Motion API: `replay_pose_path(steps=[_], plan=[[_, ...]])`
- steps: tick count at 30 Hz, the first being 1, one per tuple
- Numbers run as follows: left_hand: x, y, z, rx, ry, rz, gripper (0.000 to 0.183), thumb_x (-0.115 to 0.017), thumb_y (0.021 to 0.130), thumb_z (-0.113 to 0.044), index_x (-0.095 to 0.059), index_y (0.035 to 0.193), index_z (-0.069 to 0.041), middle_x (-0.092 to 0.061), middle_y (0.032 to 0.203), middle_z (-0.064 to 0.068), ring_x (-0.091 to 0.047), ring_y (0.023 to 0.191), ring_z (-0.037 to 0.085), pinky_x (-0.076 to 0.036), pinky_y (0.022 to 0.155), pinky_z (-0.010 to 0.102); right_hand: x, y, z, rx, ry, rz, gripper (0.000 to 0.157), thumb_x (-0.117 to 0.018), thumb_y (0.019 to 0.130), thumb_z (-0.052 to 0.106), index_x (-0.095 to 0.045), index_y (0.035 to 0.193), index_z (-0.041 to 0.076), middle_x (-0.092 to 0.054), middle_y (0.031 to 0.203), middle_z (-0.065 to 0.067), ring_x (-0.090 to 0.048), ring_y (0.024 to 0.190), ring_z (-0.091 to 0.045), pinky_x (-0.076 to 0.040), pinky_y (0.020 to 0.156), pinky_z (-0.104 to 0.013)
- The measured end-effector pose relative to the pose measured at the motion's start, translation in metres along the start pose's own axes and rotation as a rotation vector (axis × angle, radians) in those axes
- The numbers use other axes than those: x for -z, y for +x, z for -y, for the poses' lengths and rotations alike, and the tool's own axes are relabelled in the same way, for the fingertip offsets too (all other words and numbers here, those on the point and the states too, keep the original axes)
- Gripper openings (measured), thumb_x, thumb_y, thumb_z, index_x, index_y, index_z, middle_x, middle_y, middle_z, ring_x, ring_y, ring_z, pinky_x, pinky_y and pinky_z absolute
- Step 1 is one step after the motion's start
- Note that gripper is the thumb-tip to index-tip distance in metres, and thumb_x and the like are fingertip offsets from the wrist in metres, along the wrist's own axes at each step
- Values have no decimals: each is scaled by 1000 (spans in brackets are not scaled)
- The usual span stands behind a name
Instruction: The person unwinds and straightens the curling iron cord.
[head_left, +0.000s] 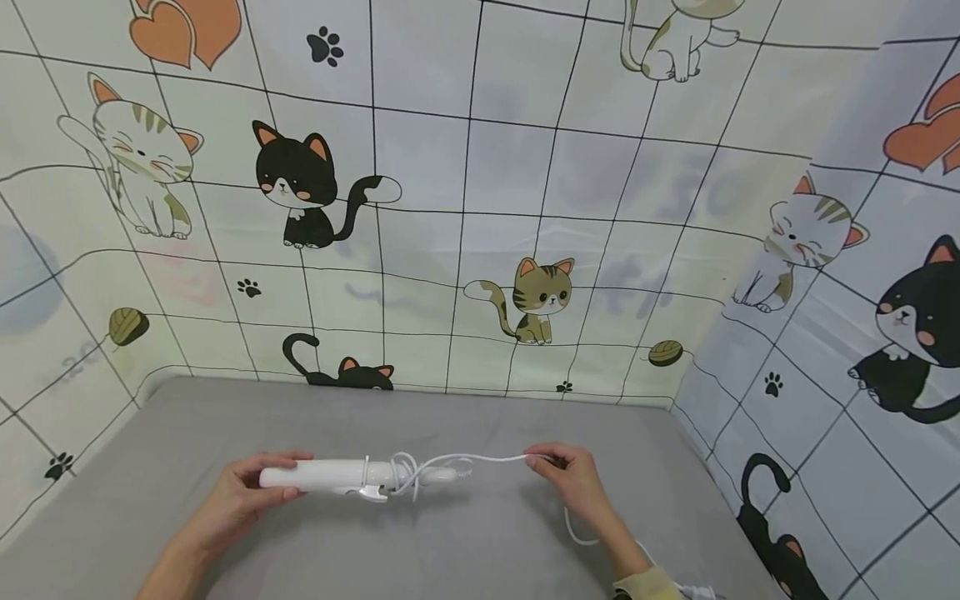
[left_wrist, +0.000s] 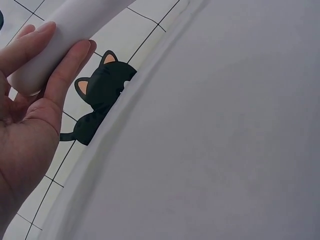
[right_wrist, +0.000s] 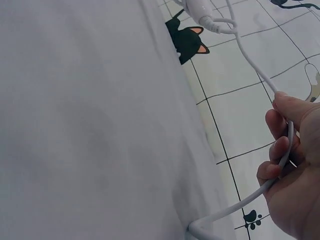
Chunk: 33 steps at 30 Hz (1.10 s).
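Note:
A white curling iron, lying level across the middle of the head view, has its smooth thick end in my left hand. In the left wrist view, thumb and fingers of that hand grip the rounded end. Loops of white cord wrap around its narrower right part, near a small lever. My right hand pinches the cord to the right of the loops, and the stretch between is nearly straight. In the right wrist view the cord passes under the thumb and through the curled fingers.
Beneath both hands is a grey-covered table. From the right hand the cord trails down to a white plug at the bottom edge. Cat-printed cloth walls close off the back and sides.

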<state>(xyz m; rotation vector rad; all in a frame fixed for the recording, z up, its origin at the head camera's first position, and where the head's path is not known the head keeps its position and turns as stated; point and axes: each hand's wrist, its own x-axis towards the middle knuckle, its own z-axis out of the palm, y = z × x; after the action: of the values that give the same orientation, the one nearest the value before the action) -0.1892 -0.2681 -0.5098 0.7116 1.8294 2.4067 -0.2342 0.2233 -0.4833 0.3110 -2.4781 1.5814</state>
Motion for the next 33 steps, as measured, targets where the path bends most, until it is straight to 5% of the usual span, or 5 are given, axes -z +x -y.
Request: replay_pose_path(steps=[11,22,33], plan=[[-4,5,2,0,16,-50,46,-59,86,28,-73,118,-1,-71,128,3,-65,112,12,-60,89,29,17,-8,-2,-7,58,-75,9,-80,89,7,-79,97,4,-76,89,-3,-66,77,-8,-55,67,-20],[7,1,2,-72,-162,-28,53,-49,86,33,-73,120,-1,-69,131,8,-64,117,16,-58,94,37,37,-6,-18,-106,-4,-196,14,-77,92,9,-76,102,-1,-71,81,-3,-60,72,-7,-49,58,-18],[5,1,-1,-63,-149,-2,54,-49,87,33,-72,121,-2,-69,132,8,-64,117,16,-58,95,37,34,-3,-13,-42,4,-82,12,-74,93,4,-76,104,-1,-71,86,-5,-56,71,-7,-47,59,-19]])
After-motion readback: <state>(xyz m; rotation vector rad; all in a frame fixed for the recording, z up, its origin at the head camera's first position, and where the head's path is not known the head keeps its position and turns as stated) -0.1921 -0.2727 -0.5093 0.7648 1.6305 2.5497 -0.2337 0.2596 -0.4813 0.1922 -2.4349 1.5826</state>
